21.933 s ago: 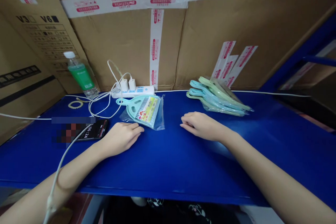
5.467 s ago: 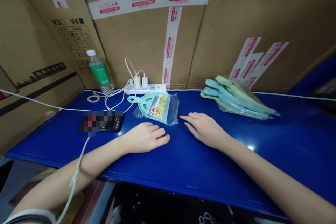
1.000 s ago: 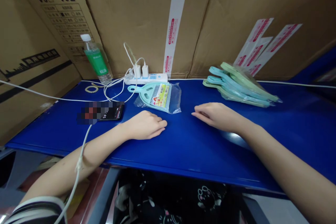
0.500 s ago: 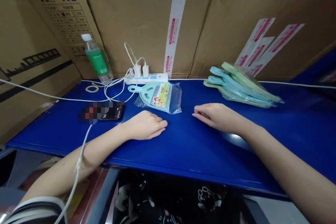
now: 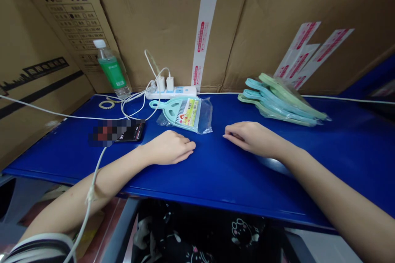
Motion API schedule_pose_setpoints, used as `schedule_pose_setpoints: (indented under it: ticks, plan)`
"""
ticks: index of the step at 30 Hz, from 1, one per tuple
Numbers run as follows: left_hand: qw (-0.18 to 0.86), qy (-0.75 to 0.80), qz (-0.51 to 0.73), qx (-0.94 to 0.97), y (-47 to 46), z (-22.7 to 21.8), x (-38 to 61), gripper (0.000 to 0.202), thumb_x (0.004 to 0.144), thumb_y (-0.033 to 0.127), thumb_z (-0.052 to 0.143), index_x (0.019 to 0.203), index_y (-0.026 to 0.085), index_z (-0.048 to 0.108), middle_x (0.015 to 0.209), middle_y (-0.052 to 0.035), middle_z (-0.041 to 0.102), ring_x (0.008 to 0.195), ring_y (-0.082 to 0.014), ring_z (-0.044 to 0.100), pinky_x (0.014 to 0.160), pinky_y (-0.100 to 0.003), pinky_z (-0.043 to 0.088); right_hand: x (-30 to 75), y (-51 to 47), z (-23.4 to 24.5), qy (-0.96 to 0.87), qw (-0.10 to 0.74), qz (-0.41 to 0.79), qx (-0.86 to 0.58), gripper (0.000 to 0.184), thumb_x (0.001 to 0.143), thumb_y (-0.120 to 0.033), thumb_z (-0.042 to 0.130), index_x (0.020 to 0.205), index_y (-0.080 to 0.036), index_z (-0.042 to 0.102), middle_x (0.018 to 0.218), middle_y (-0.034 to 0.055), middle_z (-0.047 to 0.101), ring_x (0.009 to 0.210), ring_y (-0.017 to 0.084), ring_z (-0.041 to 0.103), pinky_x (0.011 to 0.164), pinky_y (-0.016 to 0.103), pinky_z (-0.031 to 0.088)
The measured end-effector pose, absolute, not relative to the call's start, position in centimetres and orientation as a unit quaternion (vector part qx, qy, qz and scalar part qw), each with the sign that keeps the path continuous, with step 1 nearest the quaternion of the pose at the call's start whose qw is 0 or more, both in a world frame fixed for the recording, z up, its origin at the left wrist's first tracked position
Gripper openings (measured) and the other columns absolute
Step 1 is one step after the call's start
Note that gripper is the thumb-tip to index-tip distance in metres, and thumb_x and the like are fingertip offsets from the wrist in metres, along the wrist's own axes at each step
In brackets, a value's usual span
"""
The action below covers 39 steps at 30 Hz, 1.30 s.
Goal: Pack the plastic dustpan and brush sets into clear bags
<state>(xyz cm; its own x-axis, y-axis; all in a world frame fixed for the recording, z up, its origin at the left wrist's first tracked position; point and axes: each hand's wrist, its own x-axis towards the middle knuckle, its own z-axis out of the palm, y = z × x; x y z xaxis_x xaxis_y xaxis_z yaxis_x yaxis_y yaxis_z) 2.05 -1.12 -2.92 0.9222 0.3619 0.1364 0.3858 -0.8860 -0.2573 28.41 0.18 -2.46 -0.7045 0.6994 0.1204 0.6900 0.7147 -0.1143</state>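
My left hand [image 5: 171, 147] rests on the blue table [image 5: 212, 181] with its fingers curled closed and nothing visible in them. Just beyond it lies a light-blue mini dustpan and brush set [image 5: 175, 111] in a clear plastic bag with a printed label; the hand is apart from it. My right hand [image 5: 247, 136] also lies on the table, its fingers curled in, holding nothing that I can see. Beyond it, to the right, is a pile of bagged dustpan sets [image 5: 280, 100] in pale green and light blue, not touched by the hand.
A phone [image 5: 129, 130] lies beside my left forearm, and a white cable [image 5: 92, 185] crosses that arm. Behind are a power strip [image 5: 185, 91] with plugged-in chargers, a green-labelled bottle [image 5: 112, 70] and a coiled band [image 5: 106, 104]. Cardboard [image 5: 173, 28] walls the table's back.
My right hand has shifted very slightly left. The left hand and the bagged sets stay put, while the whole view has moved a touch.
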Motion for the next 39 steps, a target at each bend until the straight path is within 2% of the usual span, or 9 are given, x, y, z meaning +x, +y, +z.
schedule_pose_setpoints:
  ticks: [18,23,28,31,34,39]
  plan:
    - [0.128,-0.197,-0.038,-0.971,-1.14,-2.82,2.04,0.024,0.094,0.022,0.040,0.072,0.018,0.050,0.060,0.0018,0.056,0.054,-0.0133,0.053,0.053,-0.027,0.038,28.62,0.21,-2.49,-0.921,0.080,0.031,-0.380,0.022,0.092,-0.029,0.034,0.075,-0.023,0.047,0.070,0.0037,0.063,0.062,0.017,0.057,0.059,0.028,0.039]
    - [0.130,-0.196,-0.039,-0.971,-1.12,-2.86,1.96,0.024,0.094,0.022,0.040,0.072,0.018,0.050,0.060,0.0016,0.056,0.053,-0.0137,0.053,0.053,-0.027,0.038,28.81,0.22,-2.61,-0.899,0.091,0.018,-0.427,0.010,0.089,-0.030,0.037,0.081,-0.024,0.039,0.057,-0.0019,0.052,0.049,0.017,0.049,0.051,0.027,0.033]
    - [0.132,-0.191,-0.044,-0.972,-1.09,-2.87,2.00,0.024,0.094,0.022,0.040,0.072,0.018,0.050,0.060,0.0018,0.056,0.053,-0.0137,0.053,0.053,-0.027,0.038,28.50,-0.03,-2.35,-0.905,0.055,0.020,-0.421,0.018,0.089,-0.027,0.035,0.073,-0.026,0.025,0.057,-0.0015,0.048,0.050,0.017,0.047,0.051,0.027,0.030]
    - [0.132,-0.189,-0.046,-0.972,-1.09,-2.86,2.04,0.023,0.093,0.021,0.041,0.072,0.018,0.049,0.060,0.0018,0.056,0.053,-0.0138,0.052,0.053,-0.027,0.038,28.46,-0.05,-2.24,-0.905,0.048,0.020,-0.422,0.020,0.090,-0.027,0.034,0.073,-0.026,0.024,0.057,-0.0016,0.048,0.051,0.017,0.047,0.051,0.027,0.030]
    - [0.134,-0.189,-0.045,-0.972,-1.11,-2.86,2.03,0.023,0.093,0.021,0.041,0.073,0.018,0.050,0.060,0.0018,0.055,0.052,-0.0138,0.052,0.053,-0.027,0.038,28.59,0.02,-2.27,-0.904,0.047,0.018,-0.425,0.020,0.090,-0.028,0.034,0.072,-0.026,0.025,0.057,-0.0015,0.049,0.051,0.017,0.048,0.051,0.027,0.030]
    - [0.138,-0.191,-0.043,-0.971,-1.13,-2.86,1.98,0.024,0.094,0.022,0.040,0.072,0.018,0.049,0.060,0.0020,0.056,0.052,-0.0136,0.052,0.053,-0.027,0.038,28.75,0.23,-2.43,-0.905,0.025,0.027,-0.423,0.020,0.091,-0.027,0.036,0.071,-0.025,0.031,0.066,0.0024,0.059,0.059,0.018,0.055,0.055,0.028,0.033]
